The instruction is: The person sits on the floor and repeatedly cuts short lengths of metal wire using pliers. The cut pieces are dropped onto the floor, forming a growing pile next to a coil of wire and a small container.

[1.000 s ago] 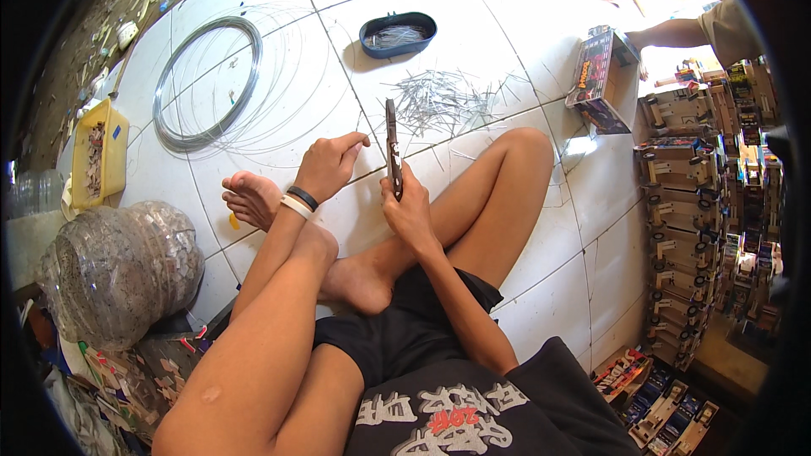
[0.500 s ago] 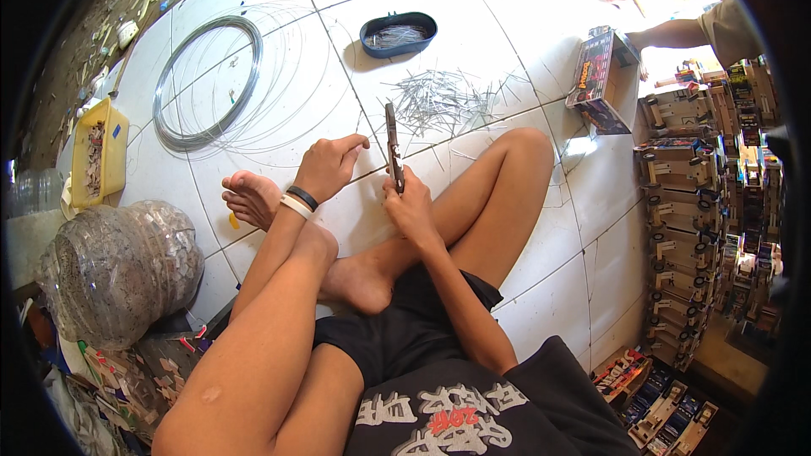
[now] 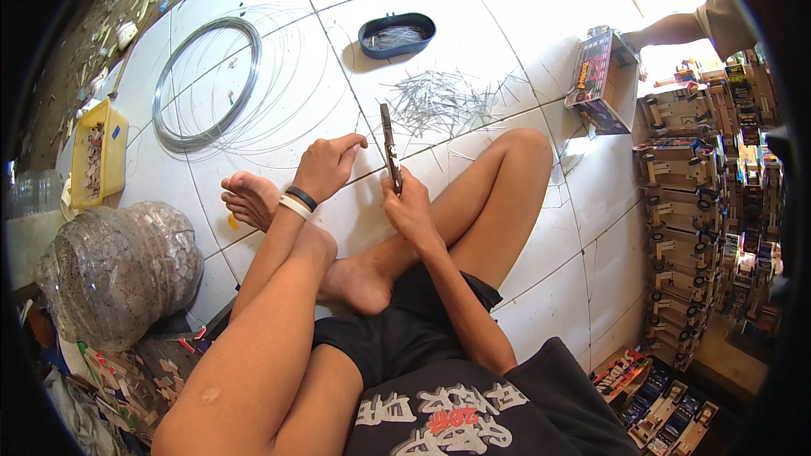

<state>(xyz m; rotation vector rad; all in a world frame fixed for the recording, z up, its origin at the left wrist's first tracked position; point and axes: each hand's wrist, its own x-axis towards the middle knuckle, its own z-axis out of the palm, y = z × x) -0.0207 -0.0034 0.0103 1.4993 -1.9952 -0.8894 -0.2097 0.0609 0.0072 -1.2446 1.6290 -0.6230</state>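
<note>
Sitting cross-legged on a white tiled floor (image 3: 541,25), with right hand (image 3: 408,207) closed round the handles of a pair of pliers (image 3: 389,149), tool pointing up and away, nose toward a loose heap of cut wire pieces (image 3: 443,101); left hand (image 3: 325,167) half open, fingers curled down onto the tile just beside the pliers, possibly pinching a thin wire, too fine to tell. Wearing a black and a white wristband (image 3: 297,202) on the left wrist. Lying well apart to the left: a coil of wire (image 3: 205,84); beyond the heap, a dark oval tray (image 3: 397,35) holding more cut pieces. Standing at right, an open cardboard box (image 3: 601,78)
</note>
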